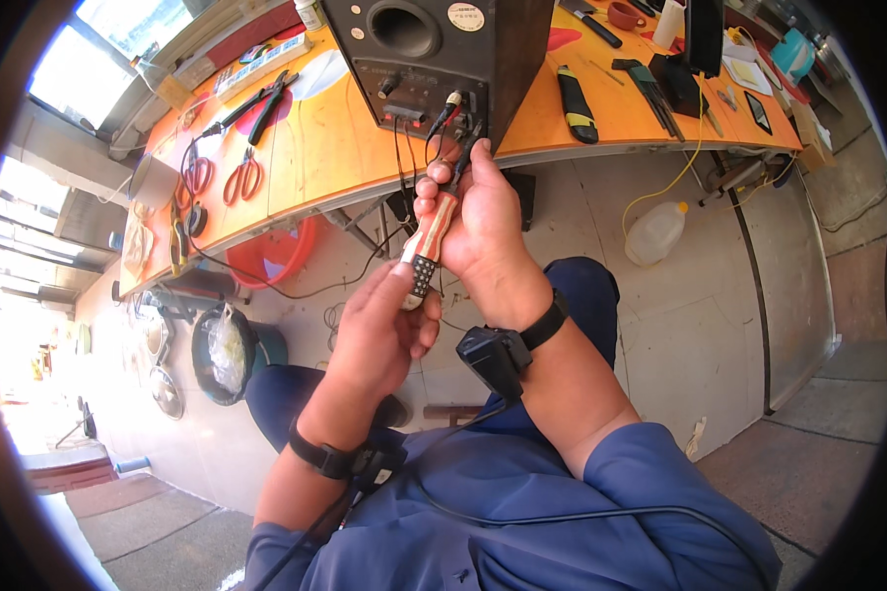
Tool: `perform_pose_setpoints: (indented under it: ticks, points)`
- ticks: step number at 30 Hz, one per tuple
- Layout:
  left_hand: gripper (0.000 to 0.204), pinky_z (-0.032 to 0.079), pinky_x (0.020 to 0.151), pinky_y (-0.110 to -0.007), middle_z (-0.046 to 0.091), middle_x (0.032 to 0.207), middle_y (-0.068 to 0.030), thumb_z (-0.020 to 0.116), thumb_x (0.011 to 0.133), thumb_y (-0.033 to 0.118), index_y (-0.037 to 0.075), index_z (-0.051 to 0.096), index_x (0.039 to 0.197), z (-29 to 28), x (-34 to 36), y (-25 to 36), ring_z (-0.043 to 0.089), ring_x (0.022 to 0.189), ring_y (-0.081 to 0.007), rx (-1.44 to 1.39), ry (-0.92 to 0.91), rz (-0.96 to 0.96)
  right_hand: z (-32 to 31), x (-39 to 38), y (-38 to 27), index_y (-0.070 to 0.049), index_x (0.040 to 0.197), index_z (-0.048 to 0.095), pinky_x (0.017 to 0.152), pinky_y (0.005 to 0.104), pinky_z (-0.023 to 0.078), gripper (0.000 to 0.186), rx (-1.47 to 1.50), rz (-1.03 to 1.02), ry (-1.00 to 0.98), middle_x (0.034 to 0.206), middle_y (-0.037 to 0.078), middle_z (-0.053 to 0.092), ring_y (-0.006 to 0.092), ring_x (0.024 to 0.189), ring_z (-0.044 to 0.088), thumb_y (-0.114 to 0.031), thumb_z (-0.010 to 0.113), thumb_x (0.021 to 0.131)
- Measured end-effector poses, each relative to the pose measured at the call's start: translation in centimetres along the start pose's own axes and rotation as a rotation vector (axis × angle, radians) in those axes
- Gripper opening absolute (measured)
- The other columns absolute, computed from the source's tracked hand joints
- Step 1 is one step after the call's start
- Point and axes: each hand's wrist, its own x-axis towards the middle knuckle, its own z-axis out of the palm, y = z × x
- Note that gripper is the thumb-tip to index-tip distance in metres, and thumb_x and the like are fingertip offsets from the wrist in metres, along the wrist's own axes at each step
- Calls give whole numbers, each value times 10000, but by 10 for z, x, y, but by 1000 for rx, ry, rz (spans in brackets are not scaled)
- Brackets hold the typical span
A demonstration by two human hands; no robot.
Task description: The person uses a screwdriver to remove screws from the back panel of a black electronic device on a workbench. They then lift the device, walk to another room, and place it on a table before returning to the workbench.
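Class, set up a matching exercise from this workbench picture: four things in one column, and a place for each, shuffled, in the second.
Things
1. red-and-white striped screwdriver
2. red-handled scissors
3. translucent plastic jug
4. black-and-yellow utility knife

Places
A. on the floor under the orange table
B. on the table, right of the dark speaker box
C. gripped by the right hand, its end at the left hand
D. on the table, left of the speaker box

Pairs: 1-C, 2-D, 3-A, 4-B
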Motion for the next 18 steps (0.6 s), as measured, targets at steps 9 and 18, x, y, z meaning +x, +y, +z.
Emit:
perform_pose_setpoints:
  ticks: [9,18]
  points:
    - [432,514,581,-356,661,862,-111,680,980,257,17,522,1302,-1,1,-1,619,621,-218,-179,-22,-111,-3,3,-1,-83,1112,611,623,305,454,454,27,7,-26,786,11,530,177,699,519,-470,375,1101]
    - [392,458,525,-252,649,867,-69,595,1040,284,8,510,1304,-1,-3,-3,602,605,-140,38,-26,-5,1,1,-3,-75,1114,607,632,310,458,461,36,-11,-58,782,16,523,176,692,510,-471,371,1102]
